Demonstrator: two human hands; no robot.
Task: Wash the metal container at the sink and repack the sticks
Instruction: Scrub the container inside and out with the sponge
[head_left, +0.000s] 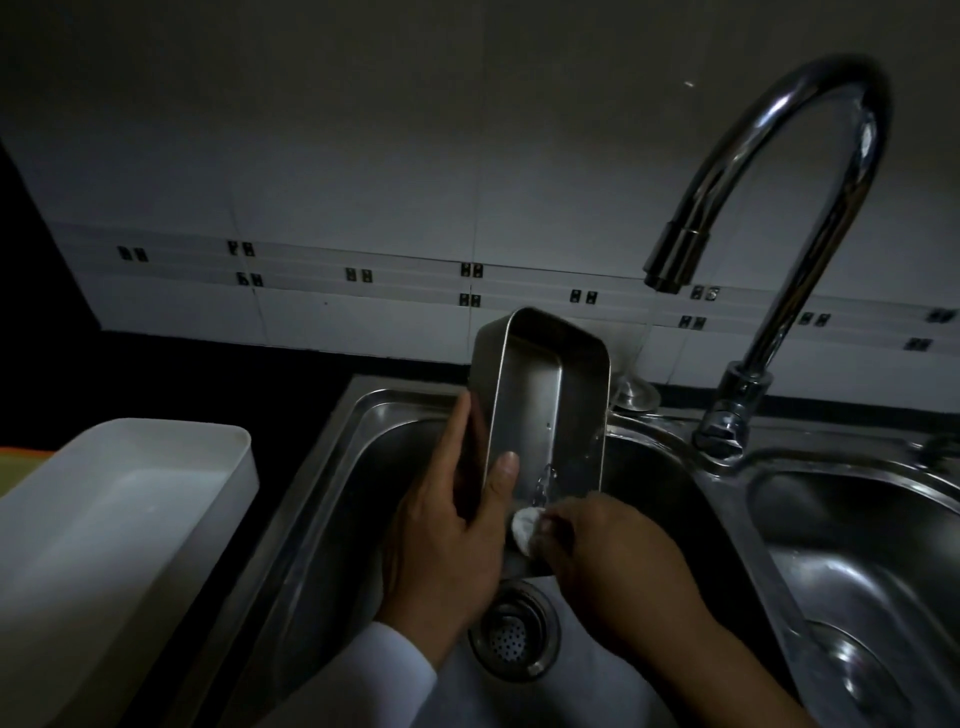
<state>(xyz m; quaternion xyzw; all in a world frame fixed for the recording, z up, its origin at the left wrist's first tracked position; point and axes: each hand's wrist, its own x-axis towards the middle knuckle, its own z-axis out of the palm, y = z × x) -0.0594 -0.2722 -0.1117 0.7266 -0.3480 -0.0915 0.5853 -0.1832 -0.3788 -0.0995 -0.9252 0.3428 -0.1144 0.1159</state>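
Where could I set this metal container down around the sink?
Free: the right steel basin, beyond the chrome tap, and the white plastic tray left of the sink. Crowded: the left basin, with both hands and the rectangular metal container over its drain.

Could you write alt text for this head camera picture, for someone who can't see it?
Over a steel sink, the left hand grips a tilted metal container while the right hand pinches a small white scrubber at its near end. A curved tap arches above; a white tray sits left.
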